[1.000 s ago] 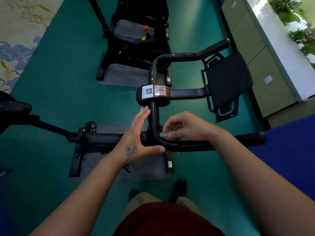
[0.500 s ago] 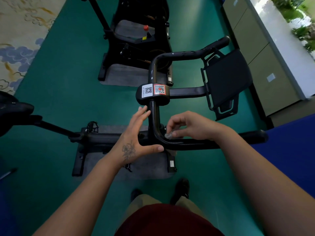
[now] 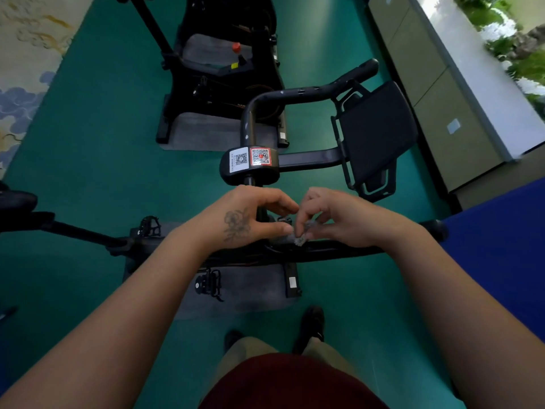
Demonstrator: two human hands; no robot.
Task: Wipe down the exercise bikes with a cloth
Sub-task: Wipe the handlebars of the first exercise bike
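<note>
Head view: A person stands over a black exercise bike [image 3: 256,169] on a green floor [image 3: 88,160], both hands meeting at the middle of the frame above the handlebar [image 3: 339,249]. The left hand [image 3: 244,219], a flower tattoo on its back, has its fingers curled, with the thumb reaching toward the right hand; whether thumb and fingers close on the bar beneath or on the cloth cannot be told. The right hand [image 3: 339,219] has its fingers bent and drawn together, pinching a small grey cloth [image 3: 300,239] between thumb and fingertips. The cloth sits crumpled at the handlebar's bend, just right of centre, touching or just above the black bar. Above the hands, the bike's stem carries two QR-code stickers [image 3: 250,158], one white and one red-edged. A dark tablet holder [image 3: 374,128] juts to the right of the stem. A second bike [image 3: 224,63] stands at the top centre on a grey mat [image 3: 206,134]. A patterned rug [image 3: 26,54] fills the upper left, and cabinets [image 3: 427,93] line the upper right. The person's dark shoes [image 3: 312,323] show at lower centre.
</note>
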